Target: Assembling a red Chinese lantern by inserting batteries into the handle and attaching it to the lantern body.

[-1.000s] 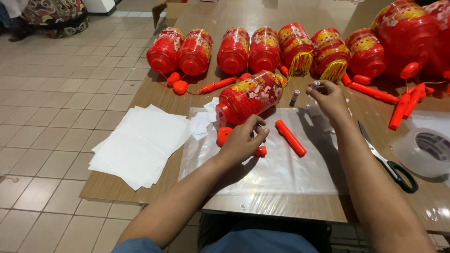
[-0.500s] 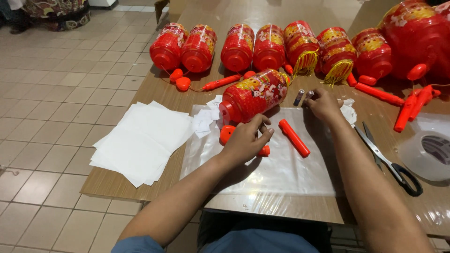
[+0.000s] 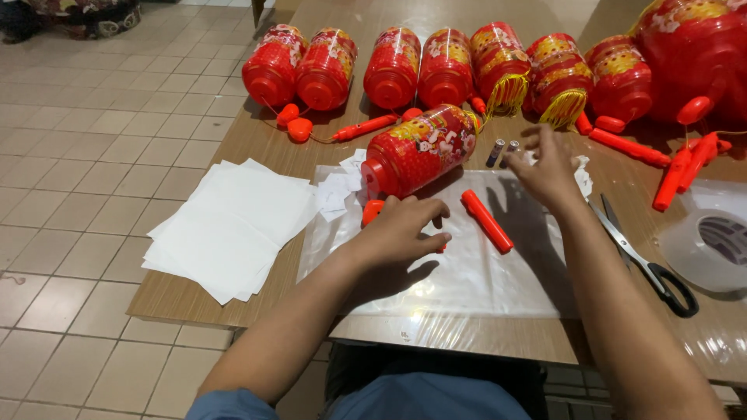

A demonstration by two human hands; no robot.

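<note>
Reaching farther across the desk (image 3: 257, 140), the right hand (image 3: 549, 169) spreads wide beside two batteries (image 3: 503, 151) (touching neither), the left hand (image 3: 405, 229) curled loosely over an orange piece (image 3: 372, 211).

batteries (image 3: 503, 152): two, small, side by side | beside red lantern (image 3: 420, 149), lying

head view, looking down, near table (image 3: 257, 140)

Bright, even indoor light; glare streaks the plastic sheet (image 3: 482, 272) and the far desk (image 3: 436, 12); soft shadows under both arms; right hand (image 3: 548, 167) slightly motion-blurred
</note>
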